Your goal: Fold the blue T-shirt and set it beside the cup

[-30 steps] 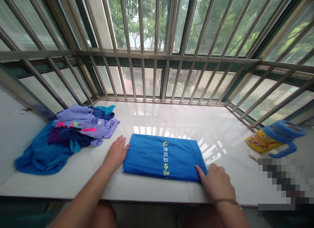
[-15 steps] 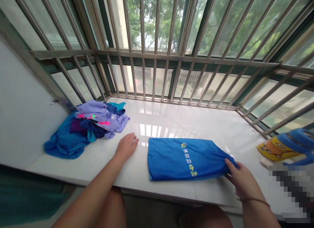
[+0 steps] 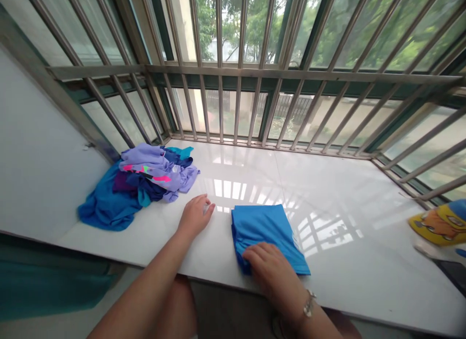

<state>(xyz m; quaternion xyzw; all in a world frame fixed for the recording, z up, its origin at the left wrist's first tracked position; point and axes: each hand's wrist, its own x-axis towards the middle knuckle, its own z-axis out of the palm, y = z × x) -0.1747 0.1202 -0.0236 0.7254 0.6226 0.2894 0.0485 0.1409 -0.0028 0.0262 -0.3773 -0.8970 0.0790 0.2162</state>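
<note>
A blue garment [image 3: 267, 222] lies folded into a compact block on the white sill, its plain side up. Over its near left part is my right hand [image 3: 269, 268], the fingers curled onto the cloth at the edge and the thumb hidden. My left hand [image 3: 196, 215] rests on the sill left of the garment, apart from it, with fingers loosely spread and nothing in them. Beyond that hand, to the left, sits a crumpled pile of clothes [image 3: 160, 166] in lilac, navy, purple and blue.
Metal window bars [image 3: 238, 108] rise along the back and both sides of the white sill [image 3: 335, 188]. At the right edge stands a yellow and blue cartoon bottle [image 3: 440, 225], with a dark flat object [image 3: 451, 273] partly visible nearby. A white wall [image 3: 36, 149] closes off the left.
My right hand has carried the garment's right end over to the left, folding it in half and covering the printed lettering. My left hand has stayed on the sill. The view has shifted slightly right.
</note>
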